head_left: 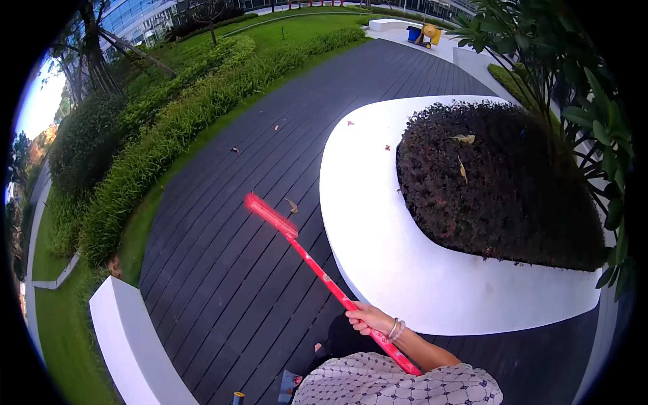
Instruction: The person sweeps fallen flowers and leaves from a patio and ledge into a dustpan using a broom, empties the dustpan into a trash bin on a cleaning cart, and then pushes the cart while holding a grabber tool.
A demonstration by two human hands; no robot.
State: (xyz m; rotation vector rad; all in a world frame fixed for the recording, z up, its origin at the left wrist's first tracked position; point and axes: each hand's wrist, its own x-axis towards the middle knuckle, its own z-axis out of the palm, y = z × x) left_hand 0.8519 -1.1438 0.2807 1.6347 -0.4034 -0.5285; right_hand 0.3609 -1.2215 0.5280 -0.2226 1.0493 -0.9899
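My right hand, with a beaded bracelet on the wrist, is closed around the red shaft of a long broom. The broom slants up and left from my body, its slightly blurred red head over the dark deck boards. Just right of the head lies a curled dry leaf. My left hand cannot be made out; a small skin-coloured patch shows beside the dark clothing, too little to identify.
A white curved planter with dark shrubs stands to the right. At the lower left is a white bench-like block. Small leaves lie farther up the deck. Green plants border the left; a yellow and blue cart stands far back.
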